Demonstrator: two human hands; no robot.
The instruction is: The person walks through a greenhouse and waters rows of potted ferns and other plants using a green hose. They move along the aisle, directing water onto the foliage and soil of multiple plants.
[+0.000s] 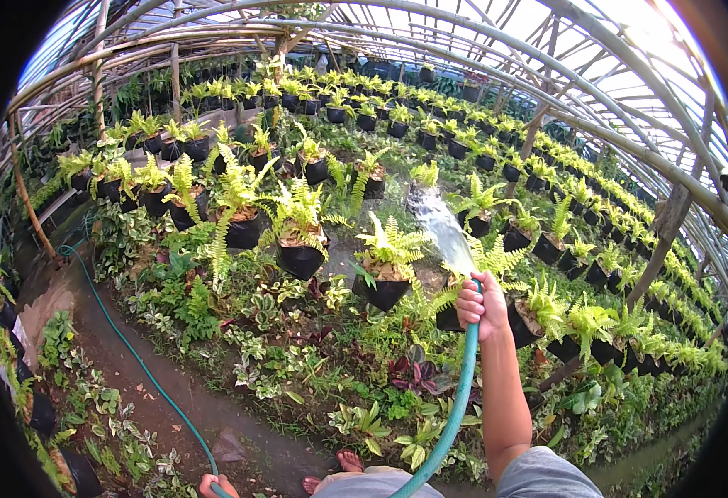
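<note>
My right hand is closed round a green garden hose close to its end, with the arm stretched forward. Water sprays from the hose end, fanning out away from me over the potted ferns. Low at the bottom edge, my left hand grips another length of the same hose, only its fingers showing. Just left of the spray stands a fern in a black pot. Another potted fern hangs or stands further left; its support is hidden.
Rows of ferns in black pots run back under a bamboo frame. Slanting poles stand at right. Low leafy plants cover the ground before me. The hose trails left along a dirt path. My bare feet show below.
</note>
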